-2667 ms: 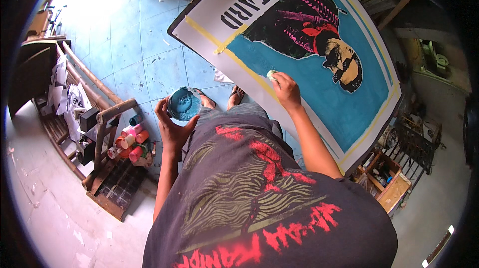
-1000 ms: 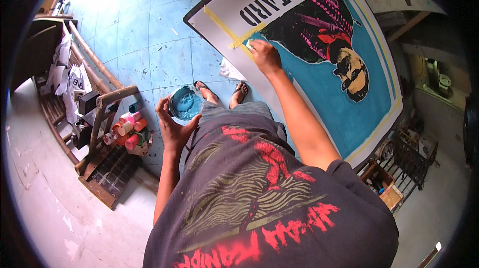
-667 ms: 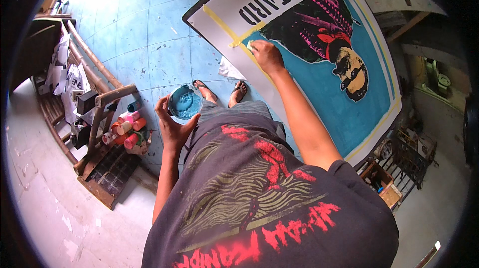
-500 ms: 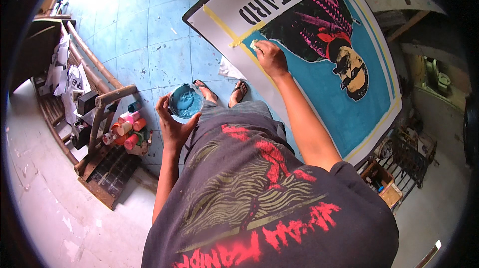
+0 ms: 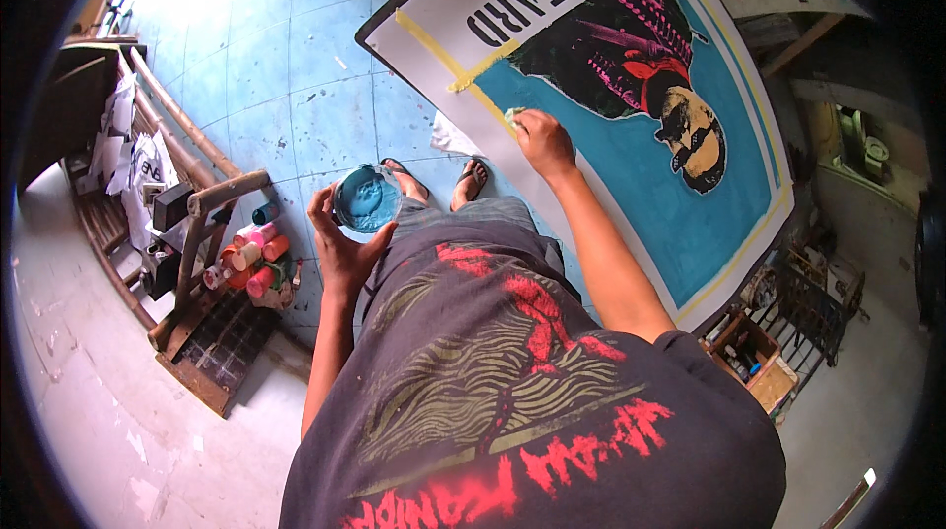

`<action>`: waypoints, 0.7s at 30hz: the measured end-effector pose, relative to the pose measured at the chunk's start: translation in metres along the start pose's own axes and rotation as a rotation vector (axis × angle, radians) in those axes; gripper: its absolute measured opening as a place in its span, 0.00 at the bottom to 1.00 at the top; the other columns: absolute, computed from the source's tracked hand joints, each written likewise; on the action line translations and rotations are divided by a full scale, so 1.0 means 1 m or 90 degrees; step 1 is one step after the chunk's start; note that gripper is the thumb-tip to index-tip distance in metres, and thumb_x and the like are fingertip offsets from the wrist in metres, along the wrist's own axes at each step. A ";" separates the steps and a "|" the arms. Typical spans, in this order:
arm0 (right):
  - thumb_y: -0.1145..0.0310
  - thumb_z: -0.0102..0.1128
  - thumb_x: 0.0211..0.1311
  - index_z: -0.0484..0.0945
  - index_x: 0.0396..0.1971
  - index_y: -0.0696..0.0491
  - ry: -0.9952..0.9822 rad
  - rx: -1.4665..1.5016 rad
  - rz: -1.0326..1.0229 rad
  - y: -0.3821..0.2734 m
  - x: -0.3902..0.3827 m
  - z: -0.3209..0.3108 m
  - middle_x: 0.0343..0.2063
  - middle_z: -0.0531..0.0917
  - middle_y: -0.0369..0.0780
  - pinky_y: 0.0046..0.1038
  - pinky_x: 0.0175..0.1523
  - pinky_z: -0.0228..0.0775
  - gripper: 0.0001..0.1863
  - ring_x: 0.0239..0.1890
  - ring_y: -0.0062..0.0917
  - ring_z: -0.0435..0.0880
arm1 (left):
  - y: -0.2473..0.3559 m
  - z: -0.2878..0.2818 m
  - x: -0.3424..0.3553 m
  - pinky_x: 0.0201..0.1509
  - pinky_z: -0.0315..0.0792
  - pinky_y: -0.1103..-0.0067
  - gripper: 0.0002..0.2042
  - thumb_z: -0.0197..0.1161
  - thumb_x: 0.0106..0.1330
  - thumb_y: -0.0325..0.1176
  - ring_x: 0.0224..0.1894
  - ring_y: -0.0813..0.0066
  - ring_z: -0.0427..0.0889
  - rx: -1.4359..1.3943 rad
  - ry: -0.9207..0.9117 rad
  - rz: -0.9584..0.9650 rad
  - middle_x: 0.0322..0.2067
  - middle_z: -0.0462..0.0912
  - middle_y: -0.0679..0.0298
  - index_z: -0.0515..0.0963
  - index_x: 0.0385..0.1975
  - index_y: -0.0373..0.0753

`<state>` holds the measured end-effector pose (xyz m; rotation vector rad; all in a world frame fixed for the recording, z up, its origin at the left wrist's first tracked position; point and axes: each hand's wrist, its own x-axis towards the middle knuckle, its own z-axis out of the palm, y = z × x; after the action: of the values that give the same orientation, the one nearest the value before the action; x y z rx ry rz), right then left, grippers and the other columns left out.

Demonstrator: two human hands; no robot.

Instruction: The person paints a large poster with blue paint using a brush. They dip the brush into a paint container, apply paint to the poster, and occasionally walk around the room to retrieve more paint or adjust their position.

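On poster point(image 5: 631, 194), right hand point(image 5: 542, 140) grips perhaps sponge point(image 5: 512, 116); left hand point(image 5: 340, 243) grips paint tub point(image 5: 367, 199).

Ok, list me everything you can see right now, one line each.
Painted board: one, teal field with dark figure, white and yellow border, leaning ahead.
Paint tub: one, teal, in left hand.
Sponge: one, pale, in right hand, on the board.
Spray cans: several, pink, red, orange, teal, floor left.
Wooden rack: one, brown, left.
Crate: one, wooden, lower right.
Floor tiles: blue.
Feet in sandals: two.
Left hand: holds tub.
Right hand: presses sponge.
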<state>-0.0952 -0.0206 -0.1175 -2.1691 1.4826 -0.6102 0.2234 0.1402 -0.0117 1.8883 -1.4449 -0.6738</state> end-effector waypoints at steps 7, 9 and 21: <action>0.77 0.60 0.56 0.81 0.37 0.58 -0.018 0.021 0.017 0.012 -0.031 -0.003 0.40 0.85 0.47 0.39 0.51 0.74 0.09 0.44 0.42 0.83 | -0.002 0.002 -0.001 0.63 0.69 0.64 0.51 0.83 0.41 0.37 0.61 0.52 0.72 0.001 0.003 0.009 0.56 0.67 0.49 0.53 0.63 0.37; 0.77 0.60 0.56 0.81 0.37 0.58 0.042 0.013 0.004 0.003 -0.029 -0.012 0.40 0.85 0.47 0.39 0.51 0.75 0.09 0.44 0.42 0.83 | 0.002 0.001 -0.001 0.63 0.69 0.64 0.51 0.83 0.41 0.37 0.61 0.52 0.72 0.019 0.002 0.018 0.56 0.67 0.49 0.53 0.63 0.37; 0.75 0.60 0.57 0.80 0.38 0.58 0.029 -0.004 0.036 0.016 -0.059 -0.022 0.40 0.84 0.45 0.39 0.50 0.74 0.09 0.43 0.41 0.83 | 0.005 0.006 -0.001 0.63 0.69 0.64 0.51 0.83 0.41 0.36 0.60 0.53 0.72 0.007 0.005 0.045 0.56 0.67 0.50 0.53 0.63 0.37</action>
<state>-0.1391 0.0270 -0.1156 -2.1226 1.5662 -0.6399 0.2152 0.1391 -0.0117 1.8372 -1.5065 -0.6254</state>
